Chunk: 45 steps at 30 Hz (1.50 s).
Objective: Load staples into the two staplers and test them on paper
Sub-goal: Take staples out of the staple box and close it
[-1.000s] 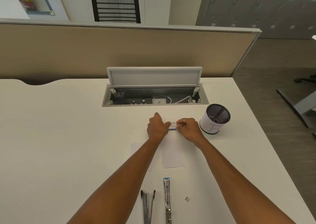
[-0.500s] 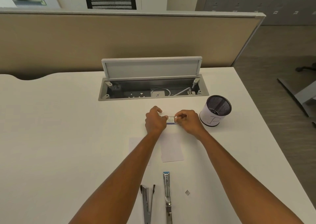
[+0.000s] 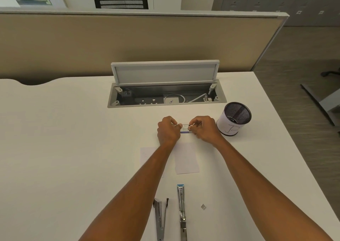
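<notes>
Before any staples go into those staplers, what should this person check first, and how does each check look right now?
1. Staple box held by both hands, left hand and right hand: ok.
2. Box open: cannot tell.
3. Both staplers opened flat, within reach: ok.
4. Their channels empty: cannot tell.
5. Paper lying ready for testing: ok.
6. Loose staple piece clear of the staplers: ok.

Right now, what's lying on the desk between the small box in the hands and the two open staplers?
In the head view, two sheets of paper, the left one partly hidden under the left forearm.
</notes>
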Each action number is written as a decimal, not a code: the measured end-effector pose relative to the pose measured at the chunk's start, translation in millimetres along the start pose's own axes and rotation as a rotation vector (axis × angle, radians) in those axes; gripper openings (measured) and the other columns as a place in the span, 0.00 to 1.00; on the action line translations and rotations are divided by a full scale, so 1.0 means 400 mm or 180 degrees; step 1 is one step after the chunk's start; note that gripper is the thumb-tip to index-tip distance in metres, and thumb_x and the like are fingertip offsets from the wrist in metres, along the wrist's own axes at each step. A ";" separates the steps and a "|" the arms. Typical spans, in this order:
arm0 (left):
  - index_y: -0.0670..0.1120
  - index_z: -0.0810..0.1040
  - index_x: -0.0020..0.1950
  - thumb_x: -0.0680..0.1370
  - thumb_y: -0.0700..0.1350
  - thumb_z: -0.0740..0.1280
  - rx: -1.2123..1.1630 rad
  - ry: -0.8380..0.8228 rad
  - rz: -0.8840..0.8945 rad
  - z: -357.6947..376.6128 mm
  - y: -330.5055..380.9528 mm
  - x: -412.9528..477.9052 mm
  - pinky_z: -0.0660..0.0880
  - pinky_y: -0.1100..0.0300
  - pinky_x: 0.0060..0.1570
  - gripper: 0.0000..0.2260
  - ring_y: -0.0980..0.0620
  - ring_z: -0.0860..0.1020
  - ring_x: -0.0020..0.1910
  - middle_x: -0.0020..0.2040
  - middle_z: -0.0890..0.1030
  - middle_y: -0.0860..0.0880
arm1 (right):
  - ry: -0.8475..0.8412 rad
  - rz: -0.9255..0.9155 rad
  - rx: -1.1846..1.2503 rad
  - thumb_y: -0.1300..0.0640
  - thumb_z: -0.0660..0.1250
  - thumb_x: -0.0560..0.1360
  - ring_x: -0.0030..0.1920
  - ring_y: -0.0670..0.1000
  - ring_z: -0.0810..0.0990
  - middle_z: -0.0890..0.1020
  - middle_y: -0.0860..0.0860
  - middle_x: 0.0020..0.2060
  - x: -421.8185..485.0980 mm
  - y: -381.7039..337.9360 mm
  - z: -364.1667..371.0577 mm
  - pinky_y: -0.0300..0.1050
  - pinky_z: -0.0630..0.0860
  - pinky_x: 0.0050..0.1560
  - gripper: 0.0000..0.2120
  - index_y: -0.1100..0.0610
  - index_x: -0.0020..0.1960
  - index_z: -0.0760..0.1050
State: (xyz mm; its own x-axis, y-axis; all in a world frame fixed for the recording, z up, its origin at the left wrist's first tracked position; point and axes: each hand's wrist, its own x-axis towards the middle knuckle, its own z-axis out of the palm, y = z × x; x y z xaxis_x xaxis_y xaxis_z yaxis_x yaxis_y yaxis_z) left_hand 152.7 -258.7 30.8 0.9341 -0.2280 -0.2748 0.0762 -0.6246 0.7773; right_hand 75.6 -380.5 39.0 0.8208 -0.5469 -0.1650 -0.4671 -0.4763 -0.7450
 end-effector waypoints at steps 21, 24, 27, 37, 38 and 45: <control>0.45 0.78 0.46 0.73 0.49 0.74 0.0031 -0.0111 -0.0014 -0.010 0.002 -0.002 0.81 0.53 0.47 0.10 0.44 0.84 0.43 0.49 0.84 0.44 | 0.0165 0.0472 -0.0524 0.56 0.74 0.73 0.31 0.51 0.77 0.83 0.54 0.34 0.014 -0.018 0.012 0.40 0.71 0.30 0.10 0.63 0.39 0.84; 0.44 0.78 0.47 0.74 0.49 0.74 0.0035 -0.0126 -0.0017 -0.012 0.003 -0.002 0.81 0.54 0.47 0.10 0.45 0.83 0.43 0.49 0.84 0.44 | 0.0113 0.0614 -0.0500 0.57 0.76 0.71 0.27 0.48 0.72 0.80 0.54 0.31 0.020 -0.024 0.010 0.39 0.68 0.28 0.13 0.62 0.33 0.80; 0.44 0.79 0.47 0.74 0.49 0.74 0.0025 -0.0121 -0.0014 -0.011 0.003 -0.002 0.79 0.56 0.45 0.10 0.45 0.83 0.43 0.49 0.84 0.44 | 0.0080 0.0719 -0.0521 0.58 0.76 0.70 0.35 0.53 0.79 0.85 0.59 0.39 0.023 -0.032 0.006 0.41 0.72 0.34 0.09 0.65 0.39 0.83; 0.45 0.78 0.46 0.74 0.48 0.74 0.0034 -0.0022 0.0027 0.000 -0.005 -0.004 0.75 0.57 0.43 0.09 0.48 0.78 0.42 0.48 0.83 0.45 | 0.0371 0.0953 -0.0955 0.53 0.74 0.72 0.46 0.60 0.83 0.83 0.59 0.48 0.009 -0.059 0.044 0.43 0.72 0.35 0.14 0.64 0.48 0.80; 0.44 0.78 0.46 0.74 0.48 0.74 0.0046 -0.0012 0.0035 -0.001 -0.005 -0.005 0.72 0.59 0.41 0.09 0.49 0.77 0.41 0.48 0.83 0.45 | 0.0431 0.0910 -0.0968 0.53 0.74 0.73 0.45 0.59 0.82 0.82 0.58 0.49 0.005 -0.057 0.048 0.43 0.72 0.35 0.13 0.64 0.48 0.80; 0.46 0.75 0.44 0.75 0.48 0.72 0.0237 0.0006 0.0162 0.005 -0.005 -0.011 0.68 0.62 0.37 0.09 0.51 0.76 0.39 0.47 0.82 0.46 | 0.0890 0.0461 -0.0767 0.53 0.72 0.74 0.40 0.50 0.73 0.77 0.55 0.49 -0.023 -0.033 0.053 0.42 0.68 0.36 0.11 0.61 0.42 0.78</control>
State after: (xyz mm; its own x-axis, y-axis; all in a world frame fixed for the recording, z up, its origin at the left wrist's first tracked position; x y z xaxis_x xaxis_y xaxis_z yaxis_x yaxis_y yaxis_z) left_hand 147.9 -258.0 29.4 0.9368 -0.2594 -0.2348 0.0025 -0.6661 0.7459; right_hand 81.1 -354.7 36.7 0.6351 -0.7708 -0.0502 -0.6625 -0.5102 -0.5484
